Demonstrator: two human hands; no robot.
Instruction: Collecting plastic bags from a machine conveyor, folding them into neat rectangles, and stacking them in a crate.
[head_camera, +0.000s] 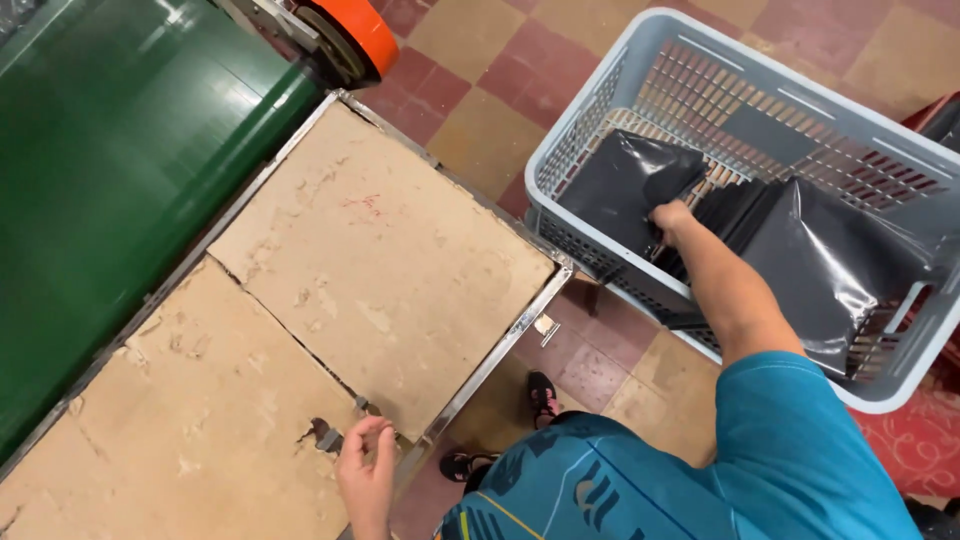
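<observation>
Red-and-tan checkered tile floor beneath a worn, metal-framed board table.

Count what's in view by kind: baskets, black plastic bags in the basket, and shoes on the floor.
Grey plastic basket: 1
Black plastic bags clearly told apart, one under the right hand, one beside it: 2
Shoes: 2
Total: 5
</observation>
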